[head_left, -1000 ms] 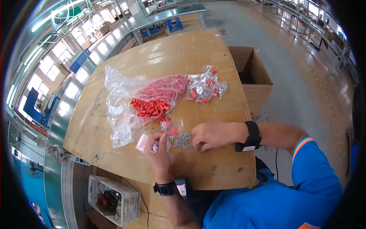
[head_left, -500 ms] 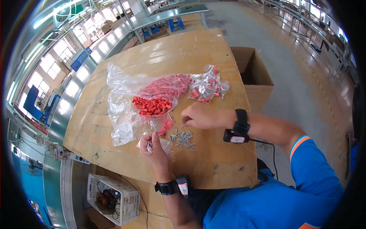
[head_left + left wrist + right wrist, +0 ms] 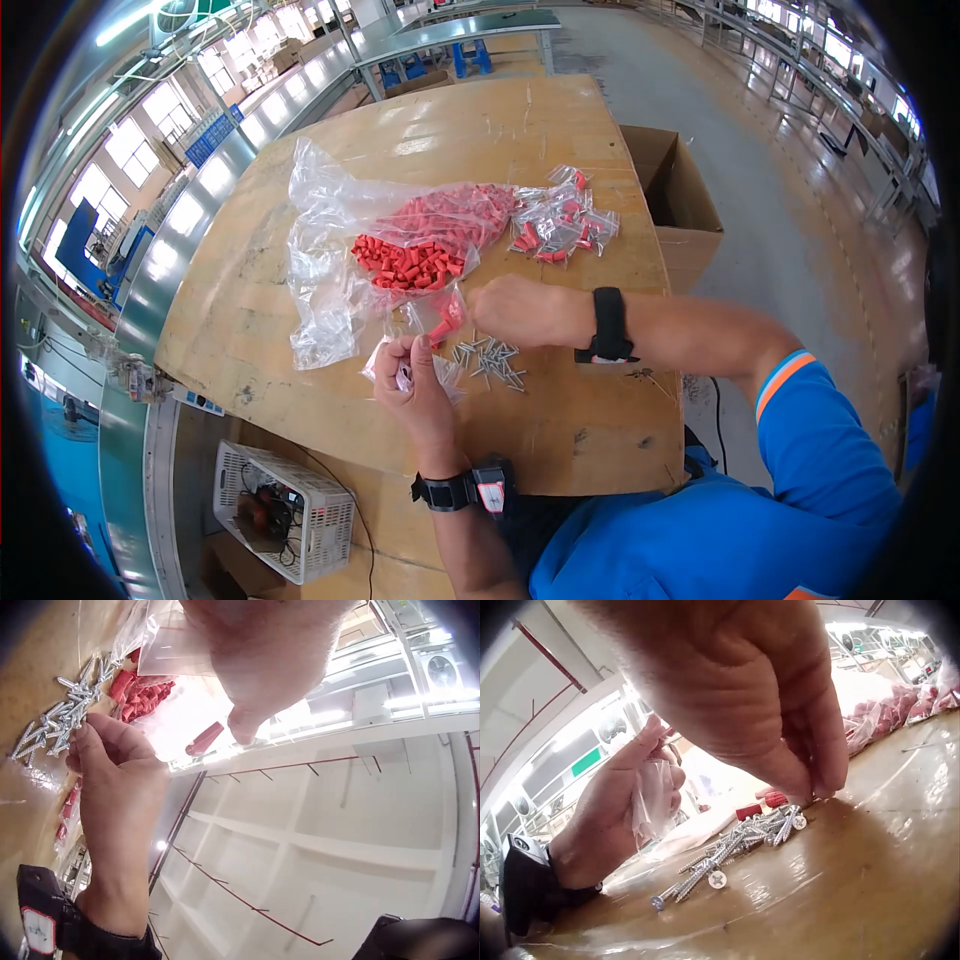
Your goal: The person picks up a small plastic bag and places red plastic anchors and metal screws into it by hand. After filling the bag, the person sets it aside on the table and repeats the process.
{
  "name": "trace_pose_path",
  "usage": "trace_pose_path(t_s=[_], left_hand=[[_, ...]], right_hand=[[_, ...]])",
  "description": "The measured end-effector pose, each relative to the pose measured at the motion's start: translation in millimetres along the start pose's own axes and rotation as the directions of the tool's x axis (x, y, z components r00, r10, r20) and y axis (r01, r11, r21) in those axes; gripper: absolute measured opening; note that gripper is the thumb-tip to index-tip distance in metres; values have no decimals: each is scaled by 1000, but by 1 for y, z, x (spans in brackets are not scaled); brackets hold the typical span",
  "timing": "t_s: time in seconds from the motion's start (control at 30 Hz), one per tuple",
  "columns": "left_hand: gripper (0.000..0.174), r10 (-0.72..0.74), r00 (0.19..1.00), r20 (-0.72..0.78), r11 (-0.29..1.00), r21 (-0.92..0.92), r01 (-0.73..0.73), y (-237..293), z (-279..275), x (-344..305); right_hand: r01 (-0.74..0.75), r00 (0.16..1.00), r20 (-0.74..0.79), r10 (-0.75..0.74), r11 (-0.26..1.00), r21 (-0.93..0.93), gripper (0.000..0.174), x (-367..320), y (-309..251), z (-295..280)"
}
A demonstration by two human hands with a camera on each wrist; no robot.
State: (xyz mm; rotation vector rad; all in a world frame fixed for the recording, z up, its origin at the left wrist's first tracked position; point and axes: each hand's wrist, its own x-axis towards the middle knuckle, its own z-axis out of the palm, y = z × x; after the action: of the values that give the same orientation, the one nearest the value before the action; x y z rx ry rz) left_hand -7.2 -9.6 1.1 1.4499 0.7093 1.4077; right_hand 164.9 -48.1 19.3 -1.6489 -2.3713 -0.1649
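Note:
My left hand (image 3: 415, 385) grips a crumpled small clear plastic bag (image 3: 654, 799) in its curled fingers. Beside its thumb tip, a red plug (image 3: 206, 739) shows in the left wrist view. Past the loose screws (image 3: 490, 362), my right hand (image 3: 525, 310) reaches down with fingertips close together, near a few red plugs (image 3: 447, 320) in clear film. From the right wrist, those fingers (image 3: 829, 750) come down at the far end of the screw pile. I cannot tell whether they pinch a screw. The screws are silver with cross-slotted flat heads.
A large clear bag (image 3: 325, 240) lies open on the wooden table (image 3: 240, 340), spilling red plugs (image 3: 410, 262). Several small filled bags (image 3: 565, 220) are heaped to its right. A cardboard box (image 3: 685, 195) stands beyond the right edge, and a white crate (image 3: 325, 525) below the near left.
My right hand has moved from the right side of the screw pile forward and left, toward the red plugs. My left hand keeps its grip on the plastic bag and has barely moved.

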Motion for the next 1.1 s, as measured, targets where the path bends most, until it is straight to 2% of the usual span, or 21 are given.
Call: trace_pose_path(t_s=[0.13,0.23,0.33,0.43,0.53,0.63,0.73,0.93,1.03,1.1], left_hand=[[10,17,1000,12,1000,19,-17,2,-2,0],[12,8,1000,2,1000,25,-8,0,-2,0],[13,6,1000,-15,1000,8,-6,0,-1,0],[14,-6,1000,-23,1000,-16,6,0,2,0],[13,-9,1000,-6,1000,8,9,-1,0,0],[13,-23,1000,4,1000,18,23,-1,-2,0],[13,-23,1000,5,1000,14,23,-1,-1,0],[13,-22,1000,8,1000,20,22,1,0,0],[13,-14,1000,5,1000,18,13,-2,0,1],[13,-19,1000,10,1000,21,19,-3,-1,1]], right_hand=[[-23,999,33,23,1000,-7,10,5,6,11],[-59,981,190,40,994,91,10,9,16,8],[24,992,127,-29,999,37,10,4,21,-4],[-10,995,102,1,997,81,11,-1,30,-6],[-108,992,70,104,993,56,17,-12,32,-17],[-358,906,274,322,929,92,22,-26,26,-37],[-438,869,274,413,898,34,25,-38,30,-32],[-419,876,317,363,899,130,19,-41,43,-24],[-301,952,136,274,913,276,13,-50,48,-22],[-190,982,83,172,930,314,11,-56,53,-20]])
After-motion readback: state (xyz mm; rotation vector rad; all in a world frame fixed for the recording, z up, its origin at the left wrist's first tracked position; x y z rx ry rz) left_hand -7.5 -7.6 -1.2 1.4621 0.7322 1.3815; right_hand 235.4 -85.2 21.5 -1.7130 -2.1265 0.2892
